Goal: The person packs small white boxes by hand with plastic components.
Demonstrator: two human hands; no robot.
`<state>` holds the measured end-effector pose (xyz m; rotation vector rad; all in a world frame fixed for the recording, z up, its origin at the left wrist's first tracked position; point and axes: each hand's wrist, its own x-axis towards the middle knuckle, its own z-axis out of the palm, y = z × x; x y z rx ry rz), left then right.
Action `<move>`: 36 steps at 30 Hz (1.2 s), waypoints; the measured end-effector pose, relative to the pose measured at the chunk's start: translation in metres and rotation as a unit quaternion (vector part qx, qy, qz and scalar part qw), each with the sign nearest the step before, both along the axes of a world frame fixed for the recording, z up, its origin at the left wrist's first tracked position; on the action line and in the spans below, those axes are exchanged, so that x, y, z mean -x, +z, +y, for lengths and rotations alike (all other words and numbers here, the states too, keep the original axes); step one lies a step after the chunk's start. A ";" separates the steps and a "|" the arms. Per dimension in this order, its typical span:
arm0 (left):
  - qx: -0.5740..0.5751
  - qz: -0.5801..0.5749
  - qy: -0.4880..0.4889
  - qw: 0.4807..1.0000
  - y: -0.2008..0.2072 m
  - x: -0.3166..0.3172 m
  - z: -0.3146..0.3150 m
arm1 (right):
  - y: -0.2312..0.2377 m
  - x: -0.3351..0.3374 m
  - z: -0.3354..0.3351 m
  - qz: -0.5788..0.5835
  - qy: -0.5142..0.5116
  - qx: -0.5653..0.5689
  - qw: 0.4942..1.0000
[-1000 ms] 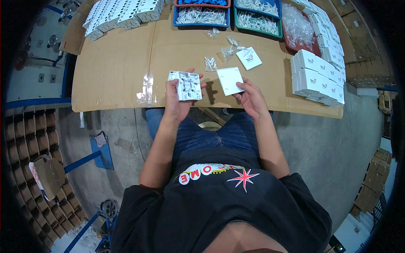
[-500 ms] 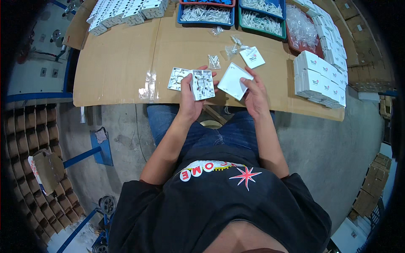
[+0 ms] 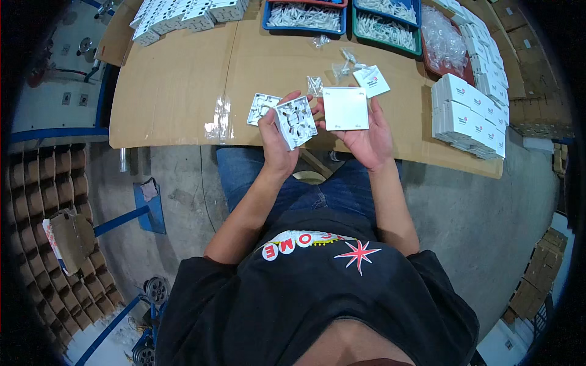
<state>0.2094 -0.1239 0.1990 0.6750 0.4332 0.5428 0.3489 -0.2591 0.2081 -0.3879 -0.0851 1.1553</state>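
Observation:
My left hand (image 3: 278,137) grips a square white plastic box (image 3: 295,123), its moulded inner side with dark slots facing up. Under and behind that hand a second white box (image 3: 261,105) of the same sort lies on the cardboard. A flat square white cover plate (image 3: 346,110) rests across the fingers of my right hand (image 3: 372,137), smooth face up, with small marks at its corners. The two held pieces are apart, a short gap between them. Just beyond lie a small clear bag of white plugs (image 3: 315,85) and a printed white square (image 3: 372,81).
Cardboard (image 3: 171,91) covers the table. Along the back stand a blue tray (image 3: 305,28) and a green tray (image 3: 390,50) of white plugs, and a red tray (image 3: 459,78) of clear bags. White boxes are stacked at right (image 3: 467,116) and back left (image 3: 183,18).
My right hand has turned palm up beneath the cover plate, which now lies squarer to me. The box in my left hand has tilted slightly. The whole view has shifted a little.

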 end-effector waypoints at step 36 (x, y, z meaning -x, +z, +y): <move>-0.100 0.012 0.084 0.991 0.011 -0.003 -0.016 | 0.008 0.066 0.038 -0.643 -0.168 0.202 0.719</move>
